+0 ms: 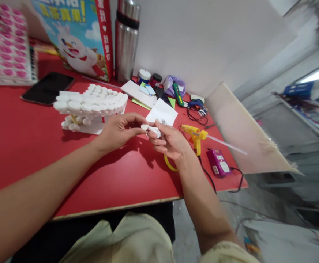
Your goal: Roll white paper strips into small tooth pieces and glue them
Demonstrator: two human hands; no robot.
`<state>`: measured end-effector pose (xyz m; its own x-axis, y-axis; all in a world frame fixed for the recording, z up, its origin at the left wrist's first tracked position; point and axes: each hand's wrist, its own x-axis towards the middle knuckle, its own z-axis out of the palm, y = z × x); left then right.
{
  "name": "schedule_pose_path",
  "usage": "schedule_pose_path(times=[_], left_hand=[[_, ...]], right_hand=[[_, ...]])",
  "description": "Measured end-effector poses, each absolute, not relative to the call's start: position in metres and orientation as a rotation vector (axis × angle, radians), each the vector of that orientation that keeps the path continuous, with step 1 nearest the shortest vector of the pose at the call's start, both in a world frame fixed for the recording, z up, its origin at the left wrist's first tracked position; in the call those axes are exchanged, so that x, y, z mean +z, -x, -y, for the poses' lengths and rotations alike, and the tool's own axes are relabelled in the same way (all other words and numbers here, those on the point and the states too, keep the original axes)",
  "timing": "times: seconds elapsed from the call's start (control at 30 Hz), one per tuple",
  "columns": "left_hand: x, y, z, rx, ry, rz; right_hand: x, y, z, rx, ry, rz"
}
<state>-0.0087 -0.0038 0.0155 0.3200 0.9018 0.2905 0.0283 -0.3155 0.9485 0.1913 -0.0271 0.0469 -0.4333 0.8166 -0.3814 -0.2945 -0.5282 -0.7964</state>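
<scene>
Over the red table (115, 182), both my hands meet at a small white piece (154, 130) with a rounded left end. My left hand (121, 129) reaches in from the left, thumb and forefinger closed at that rounded end. My right hand (173, 140) has its fingers wrapped round the other end; part of the piece is hidden by them. Just beyond my left hand stands a white model (90, 106) built of many rounded white pieces on a white base. A yellow glue gun (195, 137) with a long clear stick lies right of my right hand.
Behind are a phone (48, 87), a printed box (79, 44), a steel flask (126, 44) and white paper (162, 112). A green cutter (178, 94) lies farther back. On the right sit a purple power socket (218, 163) with cords and an upright pale board (244, 135).
</scene>
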Motion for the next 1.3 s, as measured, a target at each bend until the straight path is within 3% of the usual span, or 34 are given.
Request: schedule_pose_path(times=[0.27,0.6,0.7,0.93,1.3], left_hand=[[0.016,0.009,0.004,1.104,-1.525,-0.855],[0.017,0.007,0.002,1.126,-1.433,-0.869],[0.017,0.007,0.002,1.130,-1.425,-0.841],[0.016,0.009,0.004,1.111,-1.508,-0.845],[0.014,0.009,0.002,1.123,-1.701,-0.871]], right_hand=[[0.046,-0.188,0.033,1.786,1.101,1.050],[0.041,-0.180,0.039,1.073,1.316,1.412],[0.043,-0.181,0.039,1.181,1.253,1.376],[0.044,-0.191,0.024,1.833,1.189,1.066],[0.047,-0.191,0.031,1.915,1.132,0.919]])
